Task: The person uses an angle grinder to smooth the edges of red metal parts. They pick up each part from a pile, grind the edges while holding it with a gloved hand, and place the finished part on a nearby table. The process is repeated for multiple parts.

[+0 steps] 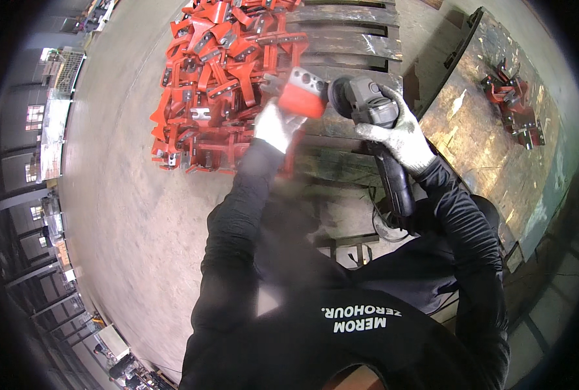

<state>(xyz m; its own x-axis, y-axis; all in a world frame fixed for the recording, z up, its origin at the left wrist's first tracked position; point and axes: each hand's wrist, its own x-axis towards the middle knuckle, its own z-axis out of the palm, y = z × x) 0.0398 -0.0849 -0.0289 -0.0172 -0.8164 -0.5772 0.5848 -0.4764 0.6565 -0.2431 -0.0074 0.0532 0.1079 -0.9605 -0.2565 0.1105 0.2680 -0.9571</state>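
In my white-gloved left hand (278,127) is a red metal bracket (302,101), its bare grey face with several holes turned up and to the right. My right hand (403,138), gloved too, wraps round the head of an angle grinder (375,104); the tool's black body (393,179) hangs down below the wrist. The grinder's disc (341,96) is at the bracket's right edge; whether they touch I cannot tell. Under and behind the left hand lies a big heap of similar red metal parts (221,71).
Wooden pallet slats (351,32) run beside and under the heap. To the right stands a worn wooden board (474,123) with a few red brackets (515,104) on it. A cable (377,218) loops near my knee. Concrete floor (133,195) stretches off to the left.
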